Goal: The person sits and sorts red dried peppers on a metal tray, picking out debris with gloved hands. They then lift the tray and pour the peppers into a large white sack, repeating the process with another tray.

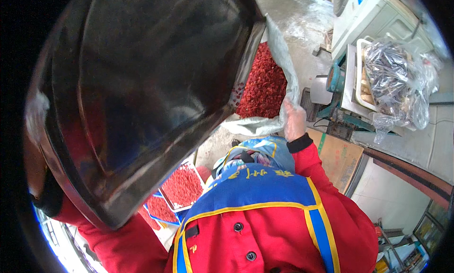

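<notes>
A large dark tray or pan (152,70) with a shiny surface is tilted on its edge and fills the upper left. My left hand (37,120), blurred and in a thin clear glove, holds its outer edge at the far left. The tray's lower corner lies over the mouth of a pale woven sack (292,74), and a few red bits cling to that corner. Inside the sack is a heap of dried red pieces (264,85). My right hand (295,120), also in a clear glove, grips the sack's rim on the near right side. The tray hides part of the sack.
Trays of red pieces (182,188) stand at the lower left, beyond the dark tray. On the right, a white basket (360,74) with plastic bags rests on a stand beside a pale appliance casing (383,21). A cardboard sheet or box (337,159) lies near my right arm.
</notes>
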`<state>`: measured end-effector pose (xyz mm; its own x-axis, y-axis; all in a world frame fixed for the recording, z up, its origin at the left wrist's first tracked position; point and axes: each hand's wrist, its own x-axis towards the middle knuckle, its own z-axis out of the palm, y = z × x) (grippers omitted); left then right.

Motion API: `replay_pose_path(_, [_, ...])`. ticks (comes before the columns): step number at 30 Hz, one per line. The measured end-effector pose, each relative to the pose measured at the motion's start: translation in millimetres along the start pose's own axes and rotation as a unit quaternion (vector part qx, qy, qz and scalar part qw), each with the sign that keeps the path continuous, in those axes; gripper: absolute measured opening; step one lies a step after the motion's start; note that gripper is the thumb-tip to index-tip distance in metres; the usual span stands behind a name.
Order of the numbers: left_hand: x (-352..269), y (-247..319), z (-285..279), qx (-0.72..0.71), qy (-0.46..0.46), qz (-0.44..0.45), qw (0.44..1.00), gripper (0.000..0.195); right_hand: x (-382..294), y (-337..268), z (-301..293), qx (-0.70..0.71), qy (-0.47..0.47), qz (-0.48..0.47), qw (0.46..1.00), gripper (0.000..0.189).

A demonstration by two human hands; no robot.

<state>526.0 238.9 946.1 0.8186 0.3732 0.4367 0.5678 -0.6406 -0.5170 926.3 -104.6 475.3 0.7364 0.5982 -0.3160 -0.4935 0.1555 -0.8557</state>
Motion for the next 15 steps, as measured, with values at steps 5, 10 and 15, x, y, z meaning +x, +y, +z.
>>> replay_pose_path(5, [-22.2,-14.0,-25.5,0.011,-0.015,-0.045,0.999,0.039,0.8,-4.8,17.4,0.061,0.008,0.022,0.998,0.019])
replay_pose_path(10, [-56.7,-6.6,-19.2,-0.009,-0.011,-0.106,0.994,0.041,6.1,-0.4,7.2,0.080,-0.012,0.016,0.997,0.027])
replay_pose_path(15, [-98.0,-5.0,-41.8,-0.026,-0.015,-0.175,0.984,0.043,6.6,5.7,9.2,0.044,-0.009,0.050,0.998,0.023])
